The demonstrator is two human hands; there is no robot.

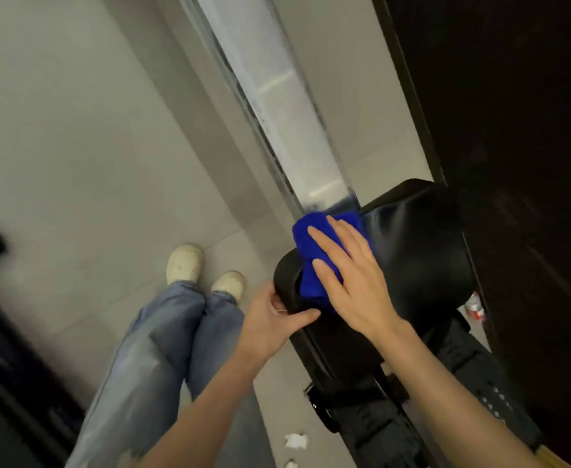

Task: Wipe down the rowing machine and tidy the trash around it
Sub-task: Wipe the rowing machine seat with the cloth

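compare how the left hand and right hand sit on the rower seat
The left hand grips the seat at its edge, thumb curled over it; the right hand lies flat with straight fingers. The left hand touches the seat bare; the right hand presses a blue cloth onto it. Both are on the black seat.

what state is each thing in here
seat: on the rail, gripped at its edge
blue cloth: bunched, pressed on the seat
right hand: fingers straight, pressing the blue cloth
left hand: grips the seat's edge
paper scraps: lying on the floor
bottle: on the floor past the seat, blurred
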